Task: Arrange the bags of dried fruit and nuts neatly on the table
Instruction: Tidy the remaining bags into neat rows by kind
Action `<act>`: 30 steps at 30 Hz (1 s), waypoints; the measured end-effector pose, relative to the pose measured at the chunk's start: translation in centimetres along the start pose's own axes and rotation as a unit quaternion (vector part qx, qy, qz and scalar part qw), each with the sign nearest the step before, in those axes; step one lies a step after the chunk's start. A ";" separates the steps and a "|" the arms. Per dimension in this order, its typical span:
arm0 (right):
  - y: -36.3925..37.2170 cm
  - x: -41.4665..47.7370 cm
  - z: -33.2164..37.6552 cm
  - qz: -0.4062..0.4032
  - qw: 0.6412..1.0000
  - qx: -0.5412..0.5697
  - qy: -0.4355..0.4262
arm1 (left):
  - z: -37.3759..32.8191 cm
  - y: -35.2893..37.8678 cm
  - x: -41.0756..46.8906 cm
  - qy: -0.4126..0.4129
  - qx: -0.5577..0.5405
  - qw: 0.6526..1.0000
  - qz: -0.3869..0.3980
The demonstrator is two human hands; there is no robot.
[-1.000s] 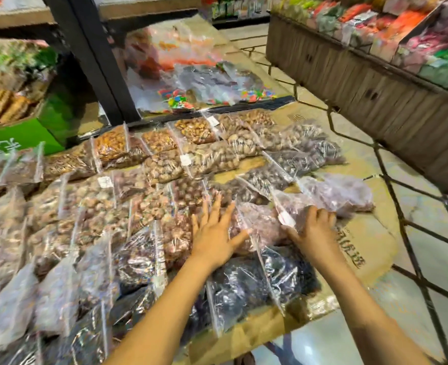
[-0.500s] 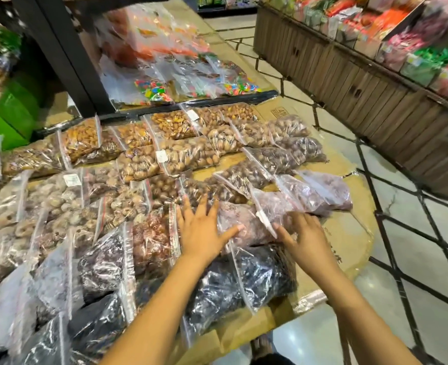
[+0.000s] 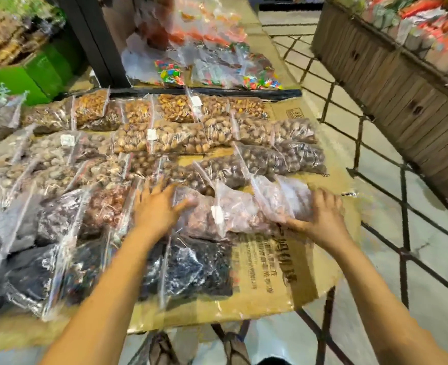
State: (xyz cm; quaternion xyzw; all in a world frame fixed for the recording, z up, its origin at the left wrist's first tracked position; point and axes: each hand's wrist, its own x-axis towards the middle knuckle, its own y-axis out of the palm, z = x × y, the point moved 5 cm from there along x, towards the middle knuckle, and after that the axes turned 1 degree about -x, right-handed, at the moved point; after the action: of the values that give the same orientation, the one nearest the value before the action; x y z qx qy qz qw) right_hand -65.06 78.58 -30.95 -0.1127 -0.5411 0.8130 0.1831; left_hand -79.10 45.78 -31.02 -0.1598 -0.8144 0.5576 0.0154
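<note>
The counter was covered by flattened brown printed cardboard (image 3: 267,275), and rows of clear plastic bags of nuts and dried fruit (image 3: 175,138) lay on it.

A single head-worn wide-angle view looks forward and steeply down from close above the near edge of the cardboard-covered table (image 3: 265,285), its far edge high in frame, the floor past its right edge

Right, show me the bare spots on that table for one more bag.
Bare cardboard lies at the near right corner, beside the dark bags and below the pink bags. A slimmer strip runs along the right edge. Everything leftward is packed.
</note>
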 end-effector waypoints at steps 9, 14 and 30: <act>0.9 3.5 -4.6 0.161 0.984 0.064 0.038 | -16.4 2.7 -3.2 0.201 0.037 0.977 0.059; 1.5 2.7 -5.5 0.101 0.984 0.142 0.042 | -19.1 6.0 0.1 0.083 -0.066 0.989 0.101; 1.7 0.7 -7.8 0.050 0.989 0.122 -0.060 | -17.6 7.4 -2.1 0.247 0.096 0.963 0.045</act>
State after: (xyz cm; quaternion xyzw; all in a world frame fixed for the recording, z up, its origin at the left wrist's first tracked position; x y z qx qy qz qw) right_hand -63.00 84.81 -35.50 -0.0674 -0.4417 0.8862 0.1223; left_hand -71.72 63.55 -30.83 -0.3268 -0.7200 0.5765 0.2060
